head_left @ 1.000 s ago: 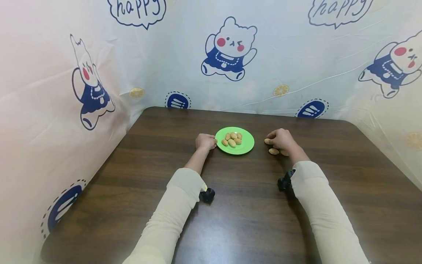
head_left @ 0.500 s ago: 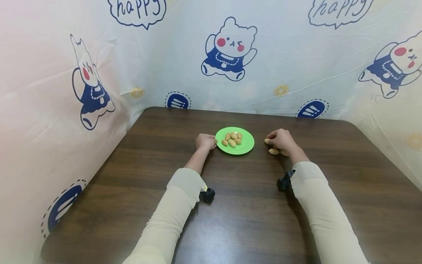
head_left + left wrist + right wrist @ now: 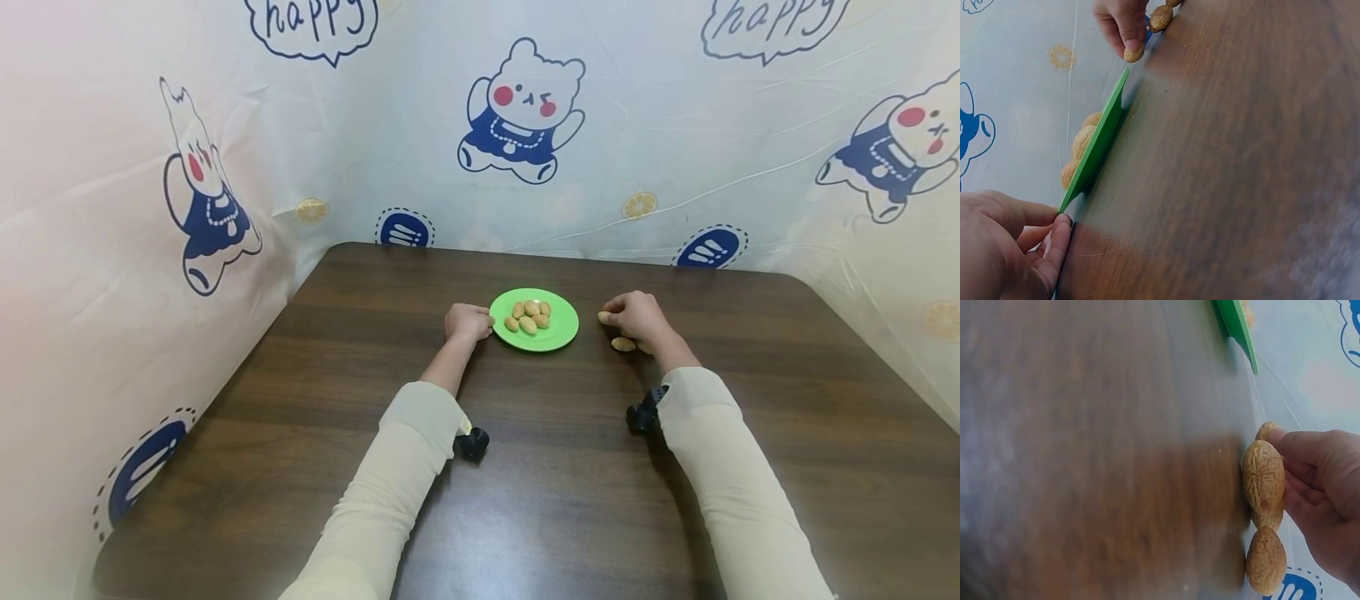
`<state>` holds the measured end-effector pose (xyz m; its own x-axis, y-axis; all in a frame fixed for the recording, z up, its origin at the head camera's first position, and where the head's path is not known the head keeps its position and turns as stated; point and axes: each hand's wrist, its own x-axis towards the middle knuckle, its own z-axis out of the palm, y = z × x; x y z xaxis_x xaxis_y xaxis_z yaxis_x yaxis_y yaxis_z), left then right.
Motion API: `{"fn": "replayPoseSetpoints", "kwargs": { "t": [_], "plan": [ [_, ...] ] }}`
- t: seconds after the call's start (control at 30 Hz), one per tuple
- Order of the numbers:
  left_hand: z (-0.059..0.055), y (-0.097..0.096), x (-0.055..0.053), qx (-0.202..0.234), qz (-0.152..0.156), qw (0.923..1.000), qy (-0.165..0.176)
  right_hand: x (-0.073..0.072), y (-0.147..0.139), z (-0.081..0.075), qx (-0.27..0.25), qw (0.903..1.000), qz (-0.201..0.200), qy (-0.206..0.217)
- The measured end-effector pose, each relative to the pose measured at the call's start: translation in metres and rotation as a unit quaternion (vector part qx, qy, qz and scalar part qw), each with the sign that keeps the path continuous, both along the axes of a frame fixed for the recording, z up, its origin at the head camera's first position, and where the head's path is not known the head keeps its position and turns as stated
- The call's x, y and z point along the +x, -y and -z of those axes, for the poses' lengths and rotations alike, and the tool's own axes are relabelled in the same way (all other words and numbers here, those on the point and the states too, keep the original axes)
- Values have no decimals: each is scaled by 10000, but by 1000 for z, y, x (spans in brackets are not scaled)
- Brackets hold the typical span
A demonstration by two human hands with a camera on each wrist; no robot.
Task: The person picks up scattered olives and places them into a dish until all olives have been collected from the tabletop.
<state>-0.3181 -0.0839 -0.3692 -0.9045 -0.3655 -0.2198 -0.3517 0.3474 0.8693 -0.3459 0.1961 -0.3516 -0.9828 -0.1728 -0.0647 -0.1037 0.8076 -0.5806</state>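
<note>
Brown tabletop (image 3: 547, 500) is stretching wide on the near side, far edge running behind the green plate (image 3: 564, 323). L hand (image 3: 468, 322) is pinching the plate's L rim; R hand (image 3: 639, 317) is sitting to the plate's R, bare wood lying btwn. Its thumb & fingertips are gripping one nut (image 3: 603, 317) on the plate-facing side, long axis mostly hiding (can't tell). Loose nuts (image 3: 622, 344) are lying nr R hand, one's long axis running approx. L–R.
</note>
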Motion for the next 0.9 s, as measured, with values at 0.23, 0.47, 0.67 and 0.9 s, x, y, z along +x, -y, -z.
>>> {"fn": "replayPoseSetpoints", "kwargs": {
  "t": [0.23,0.47,0.67,0.9],
  "plan": [
    [-1,-1,1,18,-21,10000,-8,-2,3,1,64,9999,8,-149],
    [0,-1,1,14,-15,10000,-11,-5,5,3,145,9992,-10,-367],
    [0,-1,0,38,-22,10000,-6,-5,8,3,181,9987,-11,-484],
    [0,-1,0,54,-4,10000,-18,-6,10,3,305,9972,-95,-672]
  ]
}}
